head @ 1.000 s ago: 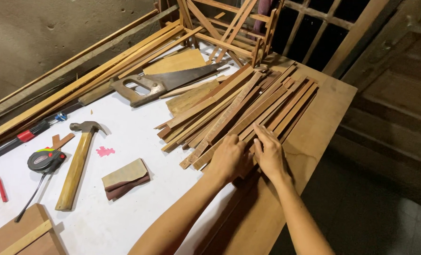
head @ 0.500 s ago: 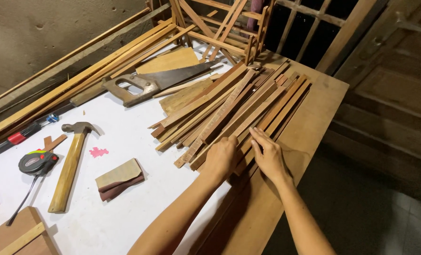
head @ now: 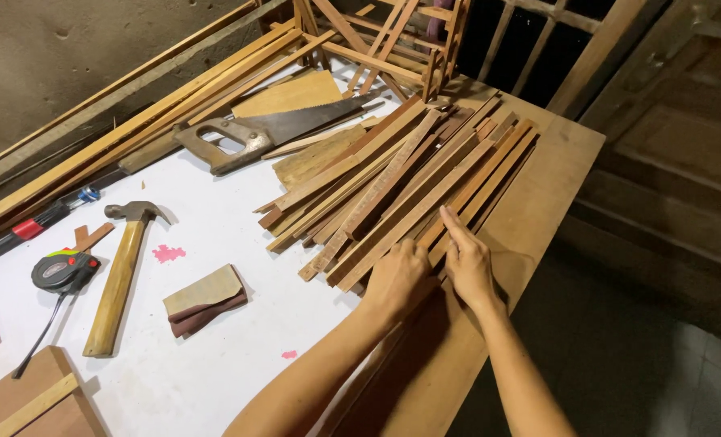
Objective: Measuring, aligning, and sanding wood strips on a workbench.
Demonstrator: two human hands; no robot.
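Over the last second both hands have slid a little nearer along the pile of wooden slats, and the view has tilted so that the whole pile sits lower in the picture. The left hand now lies palm down on the near ends of the slats, fingers curled over them, so it presses on the wood rather than clamps it; whether a single strip is pinched beneath it cannot be told. The right hand lies just beside it, flat and with fingers together and stretched out, the tips resting on one of the paler slats at the right side of the pile. A second ago that hand sat higher on the same strips with fingers more bent.

The pile lies fanned across the right half of the bench, near ends by the hands, far ends pointing to the far right corner, partly on a bare brown board. The small shift suggests the person is feeling along or evening up the near ends, not lifting anything.

Left of the pile lie a handsaw, a hammer, a tape measure and a folded sanding pad. Long wooden strips run along the far left edge, and a wooden frame stands at the far end.
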